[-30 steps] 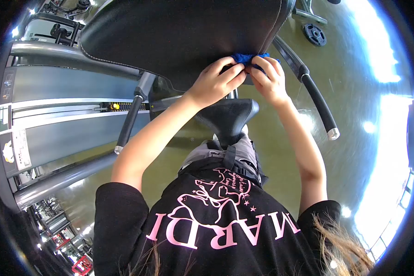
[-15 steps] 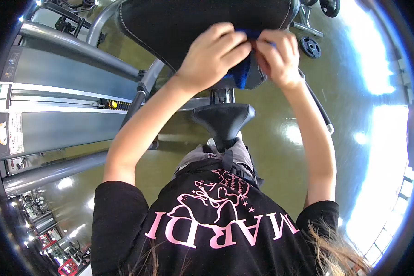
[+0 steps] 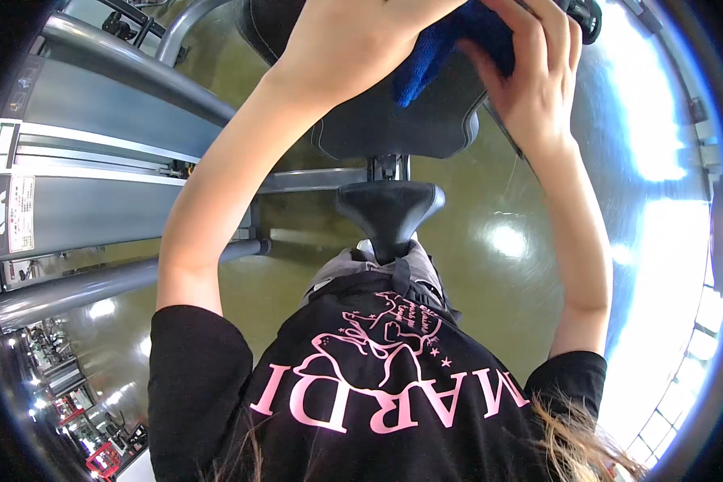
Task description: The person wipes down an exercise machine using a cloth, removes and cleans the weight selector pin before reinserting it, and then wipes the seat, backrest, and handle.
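Note:
A blue cloth [image 3: 432, 60] is raised at the top of the head view, between my two hands, and hangs down in front of the black padded backrest [image 3: 398, 128]. My left hand [image 3: 361, 44] is at the cloth's left side, its fingers running up past the top edge, so their grip is hidden. On the right, my right hand [image 3: 534, 76] holds the cloth's other side, with its fingers bent over it and the thumb behind. Below the backrest is the small black seat pad [image 3: 390, 210].
At the left stands the machine's grey weight housing [image 3: 96, 213] with thick metal tubes [image 3: 136, 68] above and below. A metal beam [image 3: 317, 179] runs to the seat. A black round weight [image 3: 588, 20] is at the top right, over the shiny floor [image 3: 474, 265].
Both hands have risen toward the camera and moved apart, lifting the cloth with them. The cloth now looks larger and more spread. Less of the backrest's upper part shows.

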`<state>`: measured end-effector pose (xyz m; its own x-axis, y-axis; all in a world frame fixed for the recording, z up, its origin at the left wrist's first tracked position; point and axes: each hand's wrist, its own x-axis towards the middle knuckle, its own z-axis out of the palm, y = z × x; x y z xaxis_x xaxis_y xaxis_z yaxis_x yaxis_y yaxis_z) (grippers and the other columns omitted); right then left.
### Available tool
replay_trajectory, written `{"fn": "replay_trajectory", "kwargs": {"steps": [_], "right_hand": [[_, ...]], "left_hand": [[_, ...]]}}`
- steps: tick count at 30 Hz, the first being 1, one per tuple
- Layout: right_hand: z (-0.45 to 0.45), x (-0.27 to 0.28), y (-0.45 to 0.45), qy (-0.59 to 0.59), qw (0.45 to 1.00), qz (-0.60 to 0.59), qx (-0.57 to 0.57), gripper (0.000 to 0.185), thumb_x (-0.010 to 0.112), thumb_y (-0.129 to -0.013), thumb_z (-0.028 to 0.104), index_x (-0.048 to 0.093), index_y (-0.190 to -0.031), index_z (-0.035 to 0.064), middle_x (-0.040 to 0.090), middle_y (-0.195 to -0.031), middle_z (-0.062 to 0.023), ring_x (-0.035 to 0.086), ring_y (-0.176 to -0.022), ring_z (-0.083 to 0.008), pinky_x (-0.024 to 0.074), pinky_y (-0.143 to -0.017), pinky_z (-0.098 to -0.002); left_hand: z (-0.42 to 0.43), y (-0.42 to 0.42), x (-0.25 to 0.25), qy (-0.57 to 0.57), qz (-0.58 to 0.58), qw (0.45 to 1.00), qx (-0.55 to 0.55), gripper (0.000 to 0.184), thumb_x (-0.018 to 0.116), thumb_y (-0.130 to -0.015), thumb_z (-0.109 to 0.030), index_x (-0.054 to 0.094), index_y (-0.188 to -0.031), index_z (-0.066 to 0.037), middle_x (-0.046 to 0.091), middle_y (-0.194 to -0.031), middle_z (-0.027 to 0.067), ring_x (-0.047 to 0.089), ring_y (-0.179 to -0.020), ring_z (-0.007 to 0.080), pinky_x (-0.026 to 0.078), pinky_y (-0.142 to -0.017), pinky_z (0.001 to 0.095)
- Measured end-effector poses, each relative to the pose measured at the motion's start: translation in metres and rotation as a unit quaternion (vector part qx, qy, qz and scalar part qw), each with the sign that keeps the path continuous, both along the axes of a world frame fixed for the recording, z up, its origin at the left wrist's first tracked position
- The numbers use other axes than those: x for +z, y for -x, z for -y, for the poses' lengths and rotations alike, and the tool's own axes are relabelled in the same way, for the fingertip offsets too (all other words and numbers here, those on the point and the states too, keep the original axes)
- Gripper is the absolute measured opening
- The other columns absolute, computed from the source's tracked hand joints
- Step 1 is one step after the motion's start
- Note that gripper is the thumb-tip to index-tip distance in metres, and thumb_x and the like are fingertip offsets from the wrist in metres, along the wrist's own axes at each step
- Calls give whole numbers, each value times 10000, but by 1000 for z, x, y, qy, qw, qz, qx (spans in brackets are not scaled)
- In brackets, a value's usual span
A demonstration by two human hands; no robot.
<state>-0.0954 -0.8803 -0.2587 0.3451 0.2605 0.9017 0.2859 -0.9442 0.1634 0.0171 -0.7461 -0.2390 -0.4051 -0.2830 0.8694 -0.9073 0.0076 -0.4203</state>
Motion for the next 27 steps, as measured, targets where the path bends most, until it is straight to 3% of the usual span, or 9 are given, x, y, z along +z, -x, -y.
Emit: {"fn": "replay_trajectory", "kwargs": {"steps": [2,6,10,13,17,22,27], "right_hand": [[4,-4,-3,11,1000,-6,-1,329,671,-581,36,576,-893,1,521,-1000,-139,510,-858,-298,425,-746,-376],[21,-10,-25,97,986,98,90,210,643,-569,21,565,-760,-17,559,-928,-147,534,-753,-281,451,-643,-342],[16,-15,-29,94,982,129,102,208,646,-558,35,560,-742,-12,582,-887,-150,541,-722,-278,455,-610,-335],[11,-19,-26,81,985,120,93,185,650,-569,33,563,-729,-1,594,-877,-141,549,-720,-276,458,-619,-333],[21,-45,-30,48,989,99,100,219,660,-542,65,624,-757,66,619,-890,-34,560,-736,-206,475,-638,-278],[20,-83,-26,32,996,39,70,192,631,-526,100,625,-714,63,632,-900,-38,562,-750,-209,487,-638,-271],[20,-123,-24,11,998,-18,55,209,620,-533,119,638,-736,74,630,-926,-26,559,-773,-212,485,-660,-278]], "left_hand": [[2,-8,-9,12,56,998,11,252,607,-629,-45,577,-876,0,575,-957,115,529,-932,288,442,-803,342],[-5,7,-34,-25,22,999,38,241,602,-707,-44,554,-942,-18,561,-1071,157,510,-1036,318,429,-885,388],[-6,-1,-56,-13,7,999,48,278,605,-729,-36,531,-996,-36,562,-1086,147,510,-1046,308,436,-895,374],[-1,-8,-69,16,-1,999,35,297,606,-716,-41,532,-1003,-34,569,-1074,130,524,-1015,288,445,-885,354],[-12,-1,-74,-56,-44,996,61,299,640,-655,-22,580,-944,-65,598,-1041,44,548,-931,232,446,-803,325],[-20,2,-109,-142,-92,984,61,313,628,-683,-44,557,-988,-33,576,-1099,82,538,-985,253,463,-850,323],[-24,4,-148,-195,-154,966,73,269,595,-723,-82,565,-988,-51,543,-1133,58,509,-1038,236,453,-878,328]]}}
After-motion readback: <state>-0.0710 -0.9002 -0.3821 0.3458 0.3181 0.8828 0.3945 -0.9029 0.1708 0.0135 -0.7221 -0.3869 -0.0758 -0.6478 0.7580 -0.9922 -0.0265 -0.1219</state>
